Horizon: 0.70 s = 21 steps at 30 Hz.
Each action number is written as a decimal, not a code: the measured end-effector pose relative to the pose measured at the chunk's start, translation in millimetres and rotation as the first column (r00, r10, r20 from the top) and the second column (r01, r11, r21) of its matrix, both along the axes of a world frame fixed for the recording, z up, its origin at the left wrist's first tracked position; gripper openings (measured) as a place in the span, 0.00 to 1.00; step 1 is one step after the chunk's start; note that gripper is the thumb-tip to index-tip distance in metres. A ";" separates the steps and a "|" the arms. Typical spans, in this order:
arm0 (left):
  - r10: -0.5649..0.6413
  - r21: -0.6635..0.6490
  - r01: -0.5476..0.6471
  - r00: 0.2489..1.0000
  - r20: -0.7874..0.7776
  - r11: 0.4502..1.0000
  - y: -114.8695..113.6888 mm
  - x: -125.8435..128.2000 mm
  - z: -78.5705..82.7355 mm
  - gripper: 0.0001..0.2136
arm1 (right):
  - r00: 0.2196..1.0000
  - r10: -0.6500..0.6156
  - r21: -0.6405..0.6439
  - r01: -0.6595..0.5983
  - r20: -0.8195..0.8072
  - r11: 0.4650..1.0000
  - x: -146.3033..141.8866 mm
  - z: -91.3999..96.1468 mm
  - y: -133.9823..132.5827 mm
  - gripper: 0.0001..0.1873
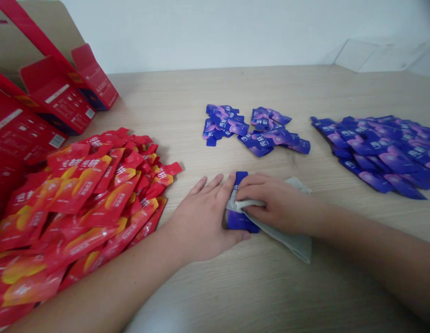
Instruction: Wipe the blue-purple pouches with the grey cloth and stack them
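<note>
1. Where it runs back to a pale wall (pixel 215 37), a light wood-grain table (pixel 194 296) carries everything noted below.
2. Pile of red-and-orange sachets (pixel 93 185), left side; overlapping, white lettering, spilling toward the middle.
3. Red boxes (pixel 69 108) in a row, upper left, just behind that pile; flaps raised on at least two, barcodes showing.
4. Purple sachet heap (pixel 381 148), far right; layered, pink shapes printed on them.
5. Two loose purple clusters, beyond the hands: left one (pixel 225 121), right one (pixel 270 134), near each other.
6. Left hand (pixel 204 217): laid out on the table, fingers extended, thumb apart, gripping nothing. Index finger at the packet's left edge, thumb by its lower edge.
7. Right hand (pixel 273 201): fingers curled, pinching a bunched fold of white cloth (pixel 298 245) over the packet; rest of the cloth trails under the hand onto the table.
8. Single purple packet (pixel 239 222): on the table between both hands, partly covered by cloth and fingers.
</note>
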<state>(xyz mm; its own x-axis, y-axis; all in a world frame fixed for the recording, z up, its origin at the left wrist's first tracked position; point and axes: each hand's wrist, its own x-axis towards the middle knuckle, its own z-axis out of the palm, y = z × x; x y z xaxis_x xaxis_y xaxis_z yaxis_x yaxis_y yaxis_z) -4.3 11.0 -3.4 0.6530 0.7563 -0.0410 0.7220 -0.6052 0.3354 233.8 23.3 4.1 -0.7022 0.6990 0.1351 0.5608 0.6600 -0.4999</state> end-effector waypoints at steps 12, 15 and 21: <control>0.003 0.019 -0.003 1.000 0.017 1.000 -0.6 0.5 1.5 0.53 | 0.979 -0.016 0.057 0.028 -0.202 0.998 15.8 5.3 0.2 0.11; -0.010 0.005 0.010 1.000 0.018 1.000 0.1 -0.9 1.3 0.51 | 0.981 0.129 -0.133 -0.148 -0.148 0.980 9.2 14.7 -13.2 0.10; -0.014 -0.004 0.014 1.000 0.001 1.000 -2.6 -0.5 2.9 0.51 | 0.994 0.107 -0.088 -0.110 -0.034 0.990 0.3 5.7 -7.4 0.10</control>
